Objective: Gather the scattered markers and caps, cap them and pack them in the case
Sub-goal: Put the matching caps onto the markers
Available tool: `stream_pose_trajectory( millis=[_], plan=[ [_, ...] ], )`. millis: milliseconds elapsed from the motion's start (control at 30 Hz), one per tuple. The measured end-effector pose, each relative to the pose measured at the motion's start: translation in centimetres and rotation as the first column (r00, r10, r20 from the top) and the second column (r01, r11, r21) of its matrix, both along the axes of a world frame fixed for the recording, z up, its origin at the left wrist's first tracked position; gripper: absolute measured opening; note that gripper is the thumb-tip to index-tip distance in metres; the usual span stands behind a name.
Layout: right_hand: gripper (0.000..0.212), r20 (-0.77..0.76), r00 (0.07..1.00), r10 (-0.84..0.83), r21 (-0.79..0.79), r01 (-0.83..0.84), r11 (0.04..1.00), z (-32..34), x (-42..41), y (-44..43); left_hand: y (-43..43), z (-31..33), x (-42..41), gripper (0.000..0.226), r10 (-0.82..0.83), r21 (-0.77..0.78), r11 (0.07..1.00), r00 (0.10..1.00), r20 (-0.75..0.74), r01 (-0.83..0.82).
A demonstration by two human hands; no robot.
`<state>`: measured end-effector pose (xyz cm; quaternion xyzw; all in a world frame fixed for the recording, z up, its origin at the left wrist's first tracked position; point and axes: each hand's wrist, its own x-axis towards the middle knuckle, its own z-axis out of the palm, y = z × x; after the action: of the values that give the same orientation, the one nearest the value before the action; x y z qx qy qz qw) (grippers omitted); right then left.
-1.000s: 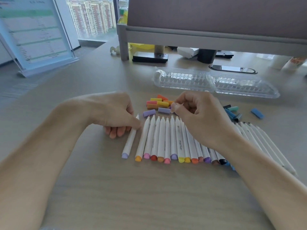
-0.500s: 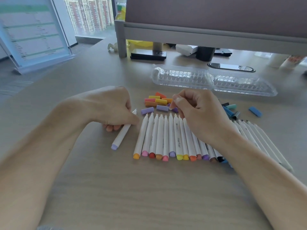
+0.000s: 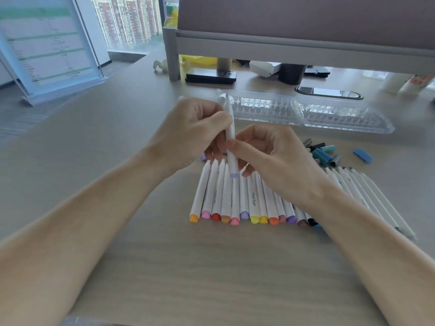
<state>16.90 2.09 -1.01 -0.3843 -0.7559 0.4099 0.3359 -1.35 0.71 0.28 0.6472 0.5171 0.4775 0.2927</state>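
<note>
Beyond the marker row [image 3: 235,196], clear case [image 3: 341,116]

**Bare Hands, Bare Forearms**

You are working with nothing covering your arms: your left hand [image 3: 193,128] and right hand [image 3: 275,156] are showing bare, and both forearms [image 3: 98,231] are showing bare skin all the way to the picture's lower corners.

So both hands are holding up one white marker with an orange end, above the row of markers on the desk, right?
Not quite. The head view shows that the white marker held by the left hand and right hand above the row of markers on the desk has a lilac end, not an orange one.
</note>
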Motion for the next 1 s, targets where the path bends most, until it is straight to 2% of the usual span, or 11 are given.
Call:
stream_pose_trajectory(
  millis=[200, 267, 333, 400, 467, 667, 1000],
  plan=[
    [0.020, -0.047, 0.998, -0.034, -0.028, 0.033, 0.999, -0.1, 0.1, 0.3, 0.0, -0.5, 0.9, 0.025, 0.002, 0.066, 0.998, 1.000, -0.011, -0.001],
    [0.022, -0.066, 0.995, -0.077, -0.043, 0.074, 0.996, -0.1, 0.2, 0.6, 0.5, -1.2, 0.5, 0.019, 0.082, 0.164, 0.985, 0.986, -0.143, -0.058],
    [0.021, -0.080, 0.987, -0.138, -0.078, 0.132, 0.988, -0.1, 0.5, 0.9, 1.0, -1.8, 0.0, 0.011, 0.155, 0.230, 0.970, 0.928, -0.340, -0.078],
    [0.020, -0.096, 0.976, -0.193, -0.101, 0.184, 0.978, 0.0, 0.8, 1.3, 1.4, -2.4, -0.4, 0.008, 0.173, 0.221, 0.973, 0.857, -0.486, -0.071],
    [0.023, -0.105, 0.964, -0.243, -0.110, 0.232, 0.967, 0.0, 1.0, 1.6, 1.9, -2.8, -0.6, 0.008, 0.160, 0.188, 0.980, 0.810, -0.563, -0.064],
    [0.027, -0.050, 0.954, -0.296, -0.053, 0.293, 0.955, -0.1, 1.2, 1.9, 2.5, -2.5, -0.4, 0.005, 0.153, 0.144, 0.986, 0.773, -0.616, -0.081],
    [0.021, 0.054, 0.952, -0.301, 0.108, 0.294, 0.950, -0.4, 1.1, 1.8, 2.7, -2.3, -0.8, 0.008, 0.100, 0.072, 0.995, 0.744, -0.660, -0.070]
  ],
)
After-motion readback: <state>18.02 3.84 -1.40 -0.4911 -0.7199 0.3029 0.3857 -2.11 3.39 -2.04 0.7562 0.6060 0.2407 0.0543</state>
